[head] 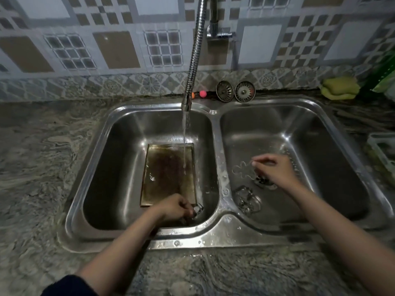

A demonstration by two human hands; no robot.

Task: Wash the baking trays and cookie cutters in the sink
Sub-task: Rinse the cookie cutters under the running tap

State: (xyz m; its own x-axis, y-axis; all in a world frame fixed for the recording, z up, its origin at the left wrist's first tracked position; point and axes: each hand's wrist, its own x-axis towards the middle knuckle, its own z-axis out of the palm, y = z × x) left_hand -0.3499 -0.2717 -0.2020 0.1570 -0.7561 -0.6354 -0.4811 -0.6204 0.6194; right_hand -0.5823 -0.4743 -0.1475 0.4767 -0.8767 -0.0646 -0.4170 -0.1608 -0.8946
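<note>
1. Steel sink (pixel 213 236) fills mid-frame; tap water hits the tray (pixel 166 174) in the left basin.
2. Left hand (pixel 177 207) grips a small cutter (pixel 198 208).
3. Right hand (pixel 272 169) pinches the gingerbread cutter (pixel 241 170) at centre right; rinsing seems underway, scrubbing the tray next.

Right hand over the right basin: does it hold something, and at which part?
The right hand pinches the gingerbread-man cookie cutter with its fingers, at the cutter's upper right edge, above the right basin.
</note>
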